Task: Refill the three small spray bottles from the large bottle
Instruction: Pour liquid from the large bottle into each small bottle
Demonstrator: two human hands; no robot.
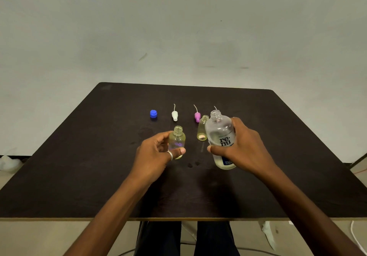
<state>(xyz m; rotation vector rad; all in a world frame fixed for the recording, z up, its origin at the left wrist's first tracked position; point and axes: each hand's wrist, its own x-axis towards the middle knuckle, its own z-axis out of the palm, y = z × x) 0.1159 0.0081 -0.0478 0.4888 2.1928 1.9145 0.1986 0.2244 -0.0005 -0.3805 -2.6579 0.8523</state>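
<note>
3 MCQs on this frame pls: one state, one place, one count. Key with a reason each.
1. The large bottle in the right hand is: A) capped B) uncapped C) lying on its side
2. The blue cap is: A) on the table, left of the white spray head B) on the large bottle C) at the table's near edge
3. Small bottles in view: A) one B) four C) two

Key:
1 B, its threaded mouth is bare.
2 A, it sits apart in the far row.
3 C, the held small bottle in the left hand and the standing small bottle on the table.
</note>
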